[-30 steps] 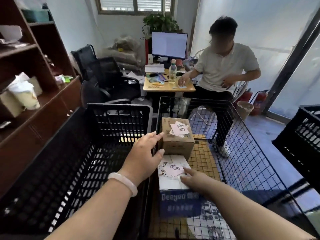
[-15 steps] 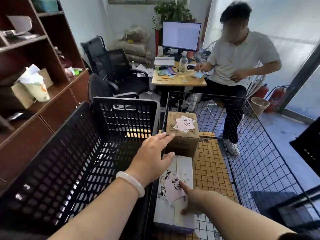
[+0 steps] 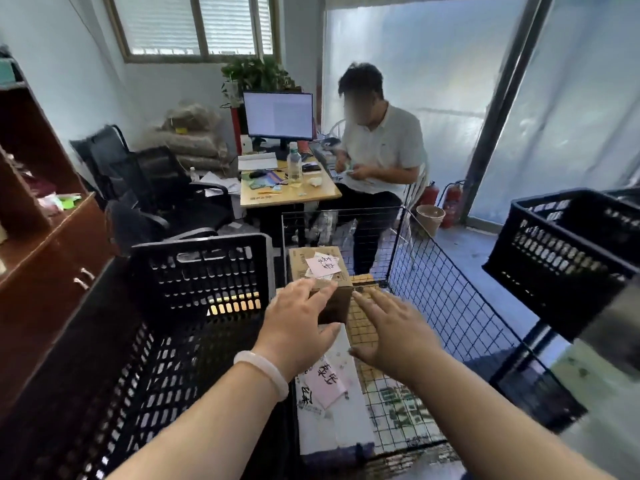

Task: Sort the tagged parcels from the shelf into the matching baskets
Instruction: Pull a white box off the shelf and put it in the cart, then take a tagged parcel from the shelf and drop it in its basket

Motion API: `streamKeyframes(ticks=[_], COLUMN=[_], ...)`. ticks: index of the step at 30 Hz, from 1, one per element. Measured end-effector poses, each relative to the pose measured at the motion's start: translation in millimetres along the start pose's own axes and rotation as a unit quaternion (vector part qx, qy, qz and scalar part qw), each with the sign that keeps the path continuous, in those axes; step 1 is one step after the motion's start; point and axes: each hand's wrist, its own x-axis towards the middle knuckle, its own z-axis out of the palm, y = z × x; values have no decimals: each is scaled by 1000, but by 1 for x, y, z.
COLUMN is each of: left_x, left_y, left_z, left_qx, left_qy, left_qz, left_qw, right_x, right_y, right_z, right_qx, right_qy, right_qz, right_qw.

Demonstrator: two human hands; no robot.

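Note:
Two parcels lie in the wire basket [image 3: 446, 296] in front of me. The far one is a brown cardboard box [image 3: 318, 271] with a pink tag on top. The near one is a white box [image 3: 332, 403] with a pink handwritten tag. My left hand [image 3: 298, 327], with a pale bracelet on the wrist, hovers over both boxes with straight fingers, its fingertips at the brown box's near edge. My right hand [image 3: 391, 330] hangs open above the basket floor, just right of the white box, holding nothing.
An empty black plastic crate [image 3: 197, 268] stands to the left of the wire basket, another black crate [image 3: 568, 251] to the right. A brown wooden shelf unit [image 3: 52, 230] fills the left side. A person sits at a desk [image 3: 287, 192] beyond the baskets.
My right hand has lifted off the white box and moved up and right, now open. The white box lies flat in the wire basket. The view has tilted upward.

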Motion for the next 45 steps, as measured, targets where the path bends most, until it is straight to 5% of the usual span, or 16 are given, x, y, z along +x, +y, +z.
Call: streamKeyframes(ticks=[7, 13, 28, 39, 45], left_x=[-40, -106, -353, -624, -750], left_y=[49, 95, 295, 432, 490], left_z=[-20, -12, -6, -4, 2], left_qx=[-19, -46, -161, -224, -233], left_qy=[27, 26, -14, -96, -151], left_qz=[150, 281, 599, 704, 731], left_qw=[988, 958, 784, 667, 624], right_x=[-119, -246, -590, -880, -1004], right_y=[-22, -57, -140, -209, -248], right_z=[-29, -28, -52, -53, -53], right_qx=[32, 3, -103, -113, -118], right_qy=[156, 203, 269, 257, 245], right_qz=[172, 304, 597, 744, 783], right_qw=[972, 931, 748, 606, 559])
